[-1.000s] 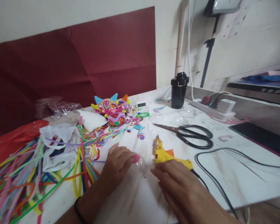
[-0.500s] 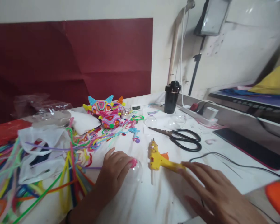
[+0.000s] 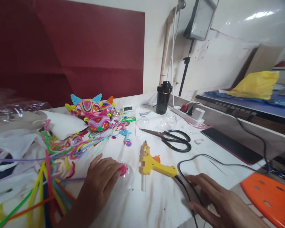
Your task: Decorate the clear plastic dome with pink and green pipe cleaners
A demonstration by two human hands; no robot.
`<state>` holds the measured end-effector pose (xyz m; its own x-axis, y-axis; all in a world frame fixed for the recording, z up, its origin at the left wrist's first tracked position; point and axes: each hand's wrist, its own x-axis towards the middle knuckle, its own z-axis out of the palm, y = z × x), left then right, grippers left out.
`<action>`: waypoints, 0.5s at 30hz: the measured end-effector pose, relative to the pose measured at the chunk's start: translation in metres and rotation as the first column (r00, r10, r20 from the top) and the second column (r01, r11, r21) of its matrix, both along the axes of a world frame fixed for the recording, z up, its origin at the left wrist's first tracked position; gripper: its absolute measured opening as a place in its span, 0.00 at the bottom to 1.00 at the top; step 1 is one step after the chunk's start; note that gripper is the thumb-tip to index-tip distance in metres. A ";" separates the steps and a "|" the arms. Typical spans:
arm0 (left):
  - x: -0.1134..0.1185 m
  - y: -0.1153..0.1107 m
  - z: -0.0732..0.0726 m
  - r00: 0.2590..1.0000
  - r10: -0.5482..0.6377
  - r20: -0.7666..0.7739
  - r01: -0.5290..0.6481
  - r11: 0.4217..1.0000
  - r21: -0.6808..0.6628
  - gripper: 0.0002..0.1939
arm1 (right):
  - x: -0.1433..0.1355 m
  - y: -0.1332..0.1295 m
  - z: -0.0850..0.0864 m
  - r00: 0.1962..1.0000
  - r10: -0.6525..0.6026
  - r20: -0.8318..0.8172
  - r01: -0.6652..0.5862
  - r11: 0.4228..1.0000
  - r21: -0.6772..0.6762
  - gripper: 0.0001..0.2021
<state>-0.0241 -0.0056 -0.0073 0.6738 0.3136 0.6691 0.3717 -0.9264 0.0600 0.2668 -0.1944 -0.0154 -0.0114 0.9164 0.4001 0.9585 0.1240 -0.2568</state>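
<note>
Right hand [image 3: 218, 199] has left the glue gun [image 3: 146, 162], grip apart; left hand [image 3: 99, 182] stays clamped on clear ball [image 3: 127, 180].

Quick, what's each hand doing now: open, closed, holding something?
Left hand: closed on the clear dome, fingertips at its pink piece.
Right hand: open beside the black cord; contact can't be told.

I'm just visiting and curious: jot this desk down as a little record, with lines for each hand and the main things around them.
Left hand: holding a clear round shell with a pink piece
Right hand: fingers apart, near a black cord; contact unclear
Between hands: yellow glue gun, lying on the table
Beyond gun: black-handled scissors
Farther back: colorful fuzzy figures, black cup
Left side: colored craft stems
</note>
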 end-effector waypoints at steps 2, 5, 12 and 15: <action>0.000 -0.001 0.000 1.000 0.001 0.001 -0.001 1.000 -0.006 0.09 | -0.001 0.002 0.001 0.998 0.047 -0.039 -0.048 0.998 -0.046 0.15; 0.001 -0.002 0.002 1.000 0.009 0.010 -0.009 1.000 -0.009 0.09 | -0.004 0.009 -0.004 0.997 0.060 -0.052 -0.061 0.998 -0.031 0.14; 0.005 -0.008 0.008 0.999 0.042 0.018 -0.041 0.999 -0.025 0.09 | 0.009 0.039 -0.019 0.998 0.031 0.058 -0.037 0.995 0.095 0.15; 0.005 -0.010 0.008 0.998 0.057 0.017 -0.057 0.998 -0.041 0.09 | 0.024 0.056 -0.011 0.991 0.108 0.074 -0.113 0.992 0.059 0.17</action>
<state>-0.0187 -0.0151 0.0004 0.6420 0.3780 0.6670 0.4223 -0.9005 0.1038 0.2905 -0.1381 -0.0263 -0.1415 0.8810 0.4514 0.9534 0.2440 -0.1774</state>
